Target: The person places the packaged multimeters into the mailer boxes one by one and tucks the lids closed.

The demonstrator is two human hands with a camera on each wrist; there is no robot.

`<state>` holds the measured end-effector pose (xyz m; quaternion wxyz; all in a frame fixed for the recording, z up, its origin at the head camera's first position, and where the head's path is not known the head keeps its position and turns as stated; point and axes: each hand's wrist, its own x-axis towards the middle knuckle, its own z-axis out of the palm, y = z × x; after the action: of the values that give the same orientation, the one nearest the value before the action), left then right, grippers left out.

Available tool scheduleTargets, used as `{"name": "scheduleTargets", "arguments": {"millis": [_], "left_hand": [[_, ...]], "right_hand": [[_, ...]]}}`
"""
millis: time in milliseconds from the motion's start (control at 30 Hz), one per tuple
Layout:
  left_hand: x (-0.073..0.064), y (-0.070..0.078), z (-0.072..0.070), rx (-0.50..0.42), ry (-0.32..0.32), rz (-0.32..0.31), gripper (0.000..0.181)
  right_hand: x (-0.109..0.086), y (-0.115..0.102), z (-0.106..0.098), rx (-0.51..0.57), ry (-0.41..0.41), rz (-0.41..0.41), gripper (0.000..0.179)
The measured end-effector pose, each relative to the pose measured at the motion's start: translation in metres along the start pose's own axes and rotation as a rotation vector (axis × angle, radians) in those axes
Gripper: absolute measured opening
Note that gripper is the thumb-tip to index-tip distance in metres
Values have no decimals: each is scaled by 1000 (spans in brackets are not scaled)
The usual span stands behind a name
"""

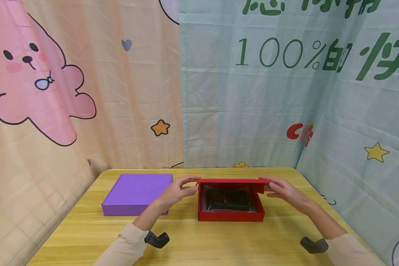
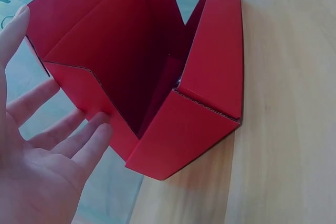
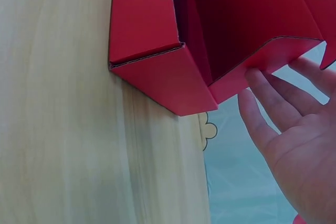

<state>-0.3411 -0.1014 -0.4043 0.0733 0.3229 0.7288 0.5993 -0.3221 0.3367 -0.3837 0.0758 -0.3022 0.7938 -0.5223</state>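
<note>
A red cardboard box [image 1: 231,216] stands on the table with its hinged lid [image 2: 100,30] partly raised. Inside it lies a dark boxy item [image 1: 229,199] in clear plastic wrapping; its kind cannot be made out. My left hand [image 1: 175,192] is at the lid's left side, fingertips touching the side flap [image 2: 79,90] and the thumb near the front corner. At the lid's right side, the fairly straight fingers [image 3: 278,103] of my right hand [image 1: 287,191] touch the other flap [image 3: 262,66]. The wrist views hide the wrapped item almost wholly.
A closed purple box [image 1: 137,190] lies to the left of the red one, partly behind my left forearm. Both boxes are on a wooden table [image 1: 219,244]. Printed curtains [image 1: 239,111] hang behind and beside the table.
</note>
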Motion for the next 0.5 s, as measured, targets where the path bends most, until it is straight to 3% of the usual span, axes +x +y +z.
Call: {"name": "scheduleTargets", "arguments": {"millis": [267,500], "left_hand": [[-9,-2,2,-7,-30,-70,57],[-11,-7,2,-63,-59,-59,55]], "right_hand": [[-8,2,4,-9,-31,30,55],[-11,6,6,-27,-45,28,55]]}}
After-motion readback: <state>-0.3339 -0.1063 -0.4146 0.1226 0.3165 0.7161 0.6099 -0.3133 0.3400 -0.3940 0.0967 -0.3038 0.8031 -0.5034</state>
